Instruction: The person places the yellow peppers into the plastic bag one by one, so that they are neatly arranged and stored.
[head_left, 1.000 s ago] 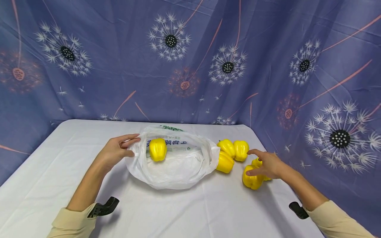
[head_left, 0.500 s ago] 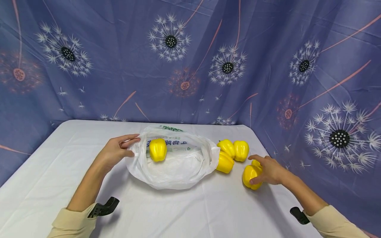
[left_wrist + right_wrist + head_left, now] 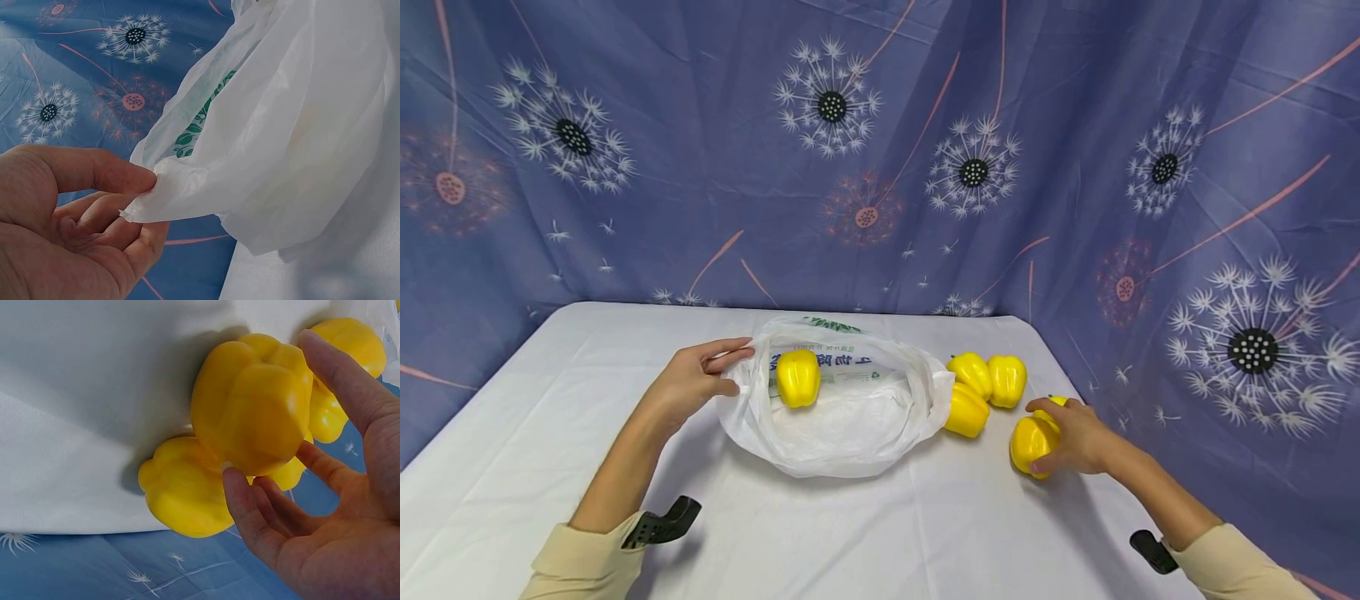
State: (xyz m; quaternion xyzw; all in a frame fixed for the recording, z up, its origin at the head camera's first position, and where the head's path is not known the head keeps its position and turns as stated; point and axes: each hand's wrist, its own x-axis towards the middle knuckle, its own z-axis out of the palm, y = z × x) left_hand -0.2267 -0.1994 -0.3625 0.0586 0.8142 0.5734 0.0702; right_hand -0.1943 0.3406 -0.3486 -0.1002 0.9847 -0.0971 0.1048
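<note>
A white plastic bag [image 3: 842, 454] lies with its wide mouth facing me, green and blue print on its inner wall. Its left rim is pinched by my left hand [image 3: 688, 383] between thumb and fingers, as the left wrist view also shows. One yellow bell pepper [image 3: 798, 378] sits inside. My right hand [image 3: 1081, 437] spreads around another yellow bell pepper [image 3: 253, 406] near the right table edge, thumb on one side and fingertips right at the other. Behind it, partly hidden by the hand, another yellow bell pepper [image 3: 187, 487] shows.
Between the bag and my right hand, several yellow bell peppers cluster, among them a near pepper [image 3: 966, 410] against the bag and a far pepper [image 3: 1007, 381]. The table [image 3: 850, 542] has a white cloth. A blue dandelion-patterned curtain [image 3: 715, 167] hangs behind and to the right.
My right hand has moved slightly toward me and lower around the front pepper, its thumb dropping to the pepper's lower edge. My left hand and the bag have not moved.
</note>
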